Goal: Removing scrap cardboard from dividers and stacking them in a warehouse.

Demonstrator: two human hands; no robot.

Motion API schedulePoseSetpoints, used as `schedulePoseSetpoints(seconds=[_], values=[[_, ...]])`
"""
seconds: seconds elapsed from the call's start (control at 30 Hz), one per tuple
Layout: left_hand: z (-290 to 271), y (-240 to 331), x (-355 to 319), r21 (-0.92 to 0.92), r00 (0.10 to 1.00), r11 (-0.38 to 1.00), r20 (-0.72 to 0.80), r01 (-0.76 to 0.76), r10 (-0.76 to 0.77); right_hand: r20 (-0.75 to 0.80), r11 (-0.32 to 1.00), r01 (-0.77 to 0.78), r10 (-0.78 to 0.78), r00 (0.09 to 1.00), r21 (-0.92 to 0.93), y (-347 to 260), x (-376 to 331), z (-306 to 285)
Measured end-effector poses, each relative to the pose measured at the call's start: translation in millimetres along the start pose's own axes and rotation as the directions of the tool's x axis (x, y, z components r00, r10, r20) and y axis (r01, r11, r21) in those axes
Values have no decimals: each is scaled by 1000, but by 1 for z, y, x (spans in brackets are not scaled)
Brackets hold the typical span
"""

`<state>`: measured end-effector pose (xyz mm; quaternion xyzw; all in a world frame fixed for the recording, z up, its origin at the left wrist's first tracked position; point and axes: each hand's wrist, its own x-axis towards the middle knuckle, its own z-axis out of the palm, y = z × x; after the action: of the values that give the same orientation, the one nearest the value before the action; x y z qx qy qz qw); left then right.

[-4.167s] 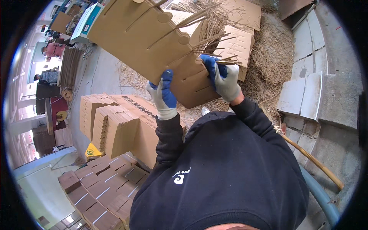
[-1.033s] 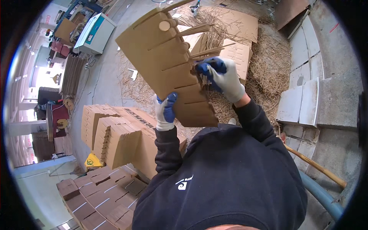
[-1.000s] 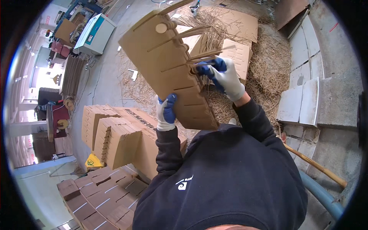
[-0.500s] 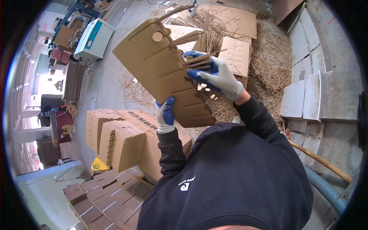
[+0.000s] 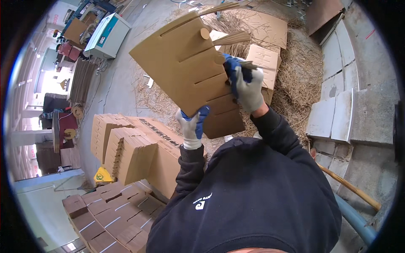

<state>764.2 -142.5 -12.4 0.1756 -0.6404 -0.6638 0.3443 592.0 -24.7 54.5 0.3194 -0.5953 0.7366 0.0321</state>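
The left hand (image 5: pixel 194 123) is pinching the near-left edge of the cardboard sheet (image 5: pixel 177 69), which is slanting lengthwise far-left to near-right; the right hand (image 5: pixel 246 83) is clasping strips (image 5: pixel 249 65) beside its right edge.

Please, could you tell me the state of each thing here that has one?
Left hand: closed on the slotted cardboard.
Right hand: closed around cardboard strips.
Slotted cardboard: held up, tilted, some strips jutting from its edge.
Scrap pile: loose, spread out.
Brown bundles: strapped, laid in rows.

Obstructing cardboard strips (image 5: pixel 233 38) beyond right grip (image 5: pixel 246 82)
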Motion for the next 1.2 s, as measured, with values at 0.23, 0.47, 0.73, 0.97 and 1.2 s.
schedulePoseSetpoints(seconds=[0.23,0.47,0.73,0.97,1.2], values=[[10,-7,6,-86,996,996,-88,15,-23,-74,800,-353,440,895,486,16,-6,11],[-6,-20,1,-227,994,968,-3,107,-111,-164,920,-225,288,943,321,17,-13,7],[-8,-37,-2,-137,997,990,55,-44,52,-126,816,-168,281,951,552,27,-6,5],[0,-37,-5,-184,956,983,-288,-5,-49,-279,675,-80,406,870,733,23,12,-4],[-43,-24,-9,-145,957,986,-265,86,-122,267,980,-179,151,952,81,28,8,-46]])
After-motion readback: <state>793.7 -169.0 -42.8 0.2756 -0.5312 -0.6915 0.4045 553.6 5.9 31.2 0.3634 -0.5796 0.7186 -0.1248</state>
